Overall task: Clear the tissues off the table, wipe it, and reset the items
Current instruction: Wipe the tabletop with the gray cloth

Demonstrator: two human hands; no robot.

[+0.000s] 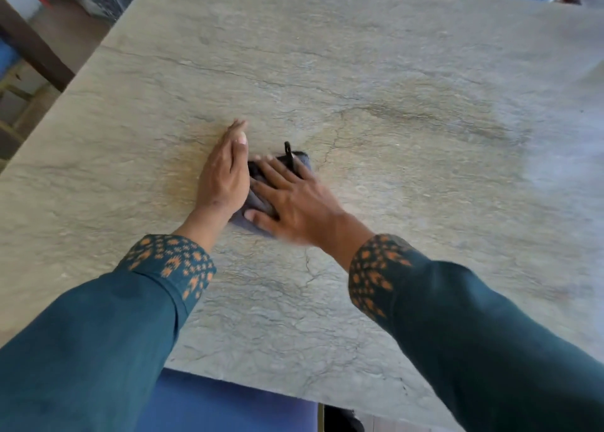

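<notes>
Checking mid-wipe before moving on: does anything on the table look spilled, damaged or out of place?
Nothing stands out. The table shows only its stone-like veins, no spill or tissues. The right hand presses the dark cloth flat; the left hand rests beside it.

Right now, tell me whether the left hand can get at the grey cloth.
Probably yes. The left hand rests edge-on on the stone table right beside the grey cloth, nothing between them. The right hand lies flat over most of it, so only the near-left edge looks free.
</notes>
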